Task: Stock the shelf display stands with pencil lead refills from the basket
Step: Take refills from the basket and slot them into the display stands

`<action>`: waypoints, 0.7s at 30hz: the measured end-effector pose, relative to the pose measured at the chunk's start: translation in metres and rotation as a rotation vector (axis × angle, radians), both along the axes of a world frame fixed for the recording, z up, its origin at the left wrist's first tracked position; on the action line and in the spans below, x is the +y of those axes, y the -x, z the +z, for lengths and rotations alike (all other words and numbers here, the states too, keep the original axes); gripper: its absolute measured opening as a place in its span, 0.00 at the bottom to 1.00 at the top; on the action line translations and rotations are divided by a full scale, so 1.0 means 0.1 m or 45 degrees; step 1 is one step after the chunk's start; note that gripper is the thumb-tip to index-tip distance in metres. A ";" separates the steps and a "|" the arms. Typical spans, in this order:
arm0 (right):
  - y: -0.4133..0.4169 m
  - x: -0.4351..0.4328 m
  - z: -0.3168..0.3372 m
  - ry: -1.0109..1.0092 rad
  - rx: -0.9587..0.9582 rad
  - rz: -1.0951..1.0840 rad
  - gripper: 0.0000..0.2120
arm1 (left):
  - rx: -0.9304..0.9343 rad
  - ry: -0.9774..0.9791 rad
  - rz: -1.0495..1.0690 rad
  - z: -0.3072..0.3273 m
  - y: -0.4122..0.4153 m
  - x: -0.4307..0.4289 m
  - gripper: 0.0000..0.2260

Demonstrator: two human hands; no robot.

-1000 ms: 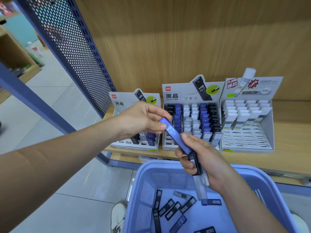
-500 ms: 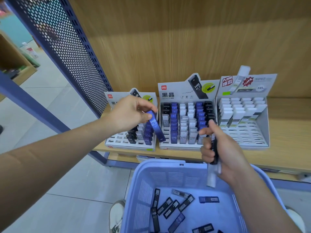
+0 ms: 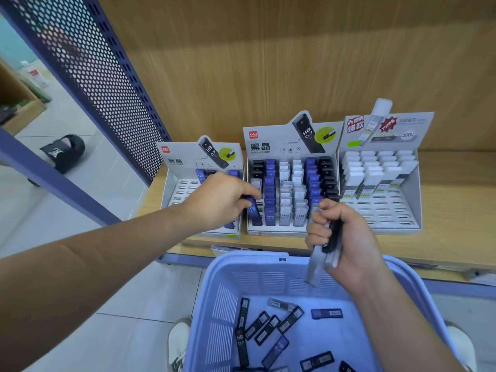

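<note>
1. Wooden shelf (image 3: 456,205), tiled floor (image 3: 88,269).
2. Middle stand (image 3: 271,142) nearly full; basket (image 3: 241,264) holds loose refills (image 3: 268,328).
3. Left hand (image 3: 220,202) pinches blue refill (image 3: 252,210) at middle stand's front-left corner.
4. Right hand (image 3: 346,237) grips refill bundle (image 3: 319,259) over basket.

The left hand (image 3: 222,200) hides the top of its blue refill (image 3: 253,210) and front rows of the left display stand (image 3: 182,157). The right hand (image 3: 346,237) covers the upper ends of its refills (image 3: 312,267); their number is unclear. The basket (image 3: 228,304) runs off the bottom edge.

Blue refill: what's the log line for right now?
left hand holds blue refill at middle stand | right hand grips spare refills
</note>
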State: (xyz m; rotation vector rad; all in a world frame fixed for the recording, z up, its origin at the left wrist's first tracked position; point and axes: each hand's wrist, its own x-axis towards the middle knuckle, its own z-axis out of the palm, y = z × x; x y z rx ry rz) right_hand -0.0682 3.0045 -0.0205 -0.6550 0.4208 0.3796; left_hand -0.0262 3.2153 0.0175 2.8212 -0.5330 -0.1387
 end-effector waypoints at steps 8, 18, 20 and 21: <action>-0.01 0.04 -0.03 -0.100 0.046 -0.074 0.13 | 0.055 -0.118 -0.039 -0.05 -0.01 -0.01 0.13; 0.01 0.00 -0.01 -0.006 0.054 -0.194 0.07 | 0.090 -0.074 0.001 -0.16 0.01 -0.08 0.11; 0.01 -0.04 -0.01 -0.028 0.055 -0.231 0.05 | 0.024 -0.063 0.003 -0.18 0.00 -0.09 0.12; 0.01 -0.06 -0.01 -0.072 0.064 -0.256 0.05 | 0.005 -0.074 -0.005 -0.18 -0.01 -0.09 0.12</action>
